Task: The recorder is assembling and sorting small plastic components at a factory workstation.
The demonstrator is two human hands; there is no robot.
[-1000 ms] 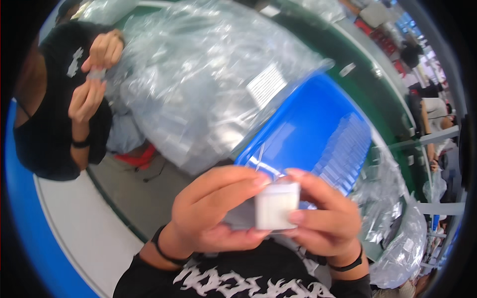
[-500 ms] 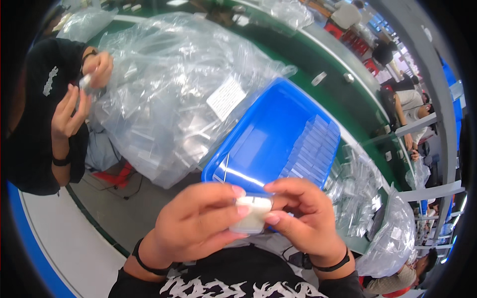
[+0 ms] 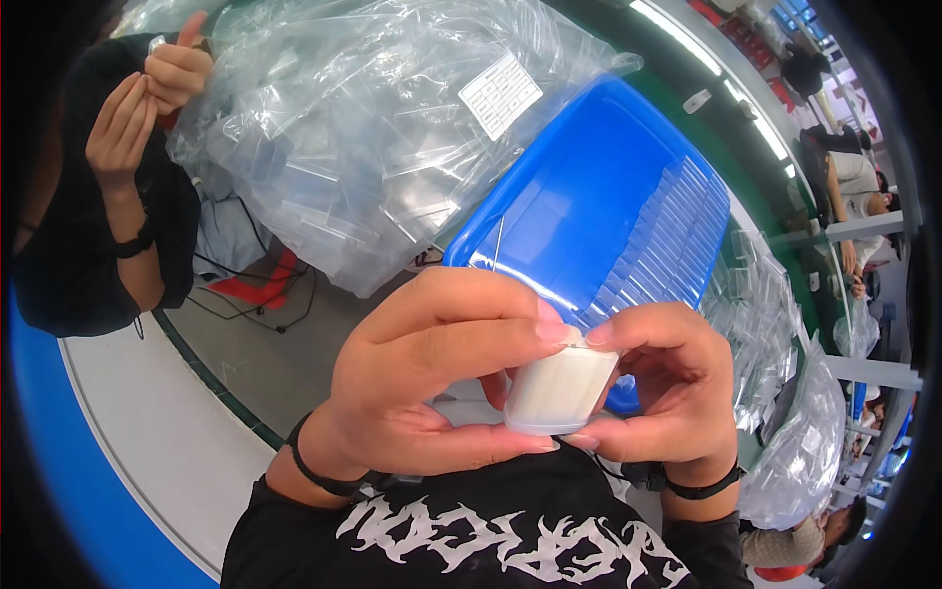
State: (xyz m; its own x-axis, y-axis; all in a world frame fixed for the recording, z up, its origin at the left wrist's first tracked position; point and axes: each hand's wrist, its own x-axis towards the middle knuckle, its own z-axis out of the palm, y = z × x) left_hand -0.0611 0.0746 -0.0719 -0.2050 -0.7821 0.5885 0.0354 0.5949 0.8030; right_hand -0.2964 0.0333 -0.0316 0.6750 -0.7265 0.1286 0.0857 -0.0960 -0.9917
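Observation:
Between my two hands is a small white rounded box, tilted, with a translucent rim at its lower end. My left hand pinches it from the left, thumb below and fingers on the upper edge. From the other side, my right hand holds it with fingertips at the top corner and thumb at the lower edge. Just beyond my hands stands a blue bin. Clear plastic sleeves lie lined up along its right side. The box's far side is hidden.
A large clear bag of plastic pieces with a white label lies left of the bin. At far left a co-worker's hands hold a small item. More clear bags are at right, beside the green conveyor surface.
The view has shifted, and the white box now appears larger and farther right. My right thumb has moved to its lower edge. The co-worker's hands have changed pose.

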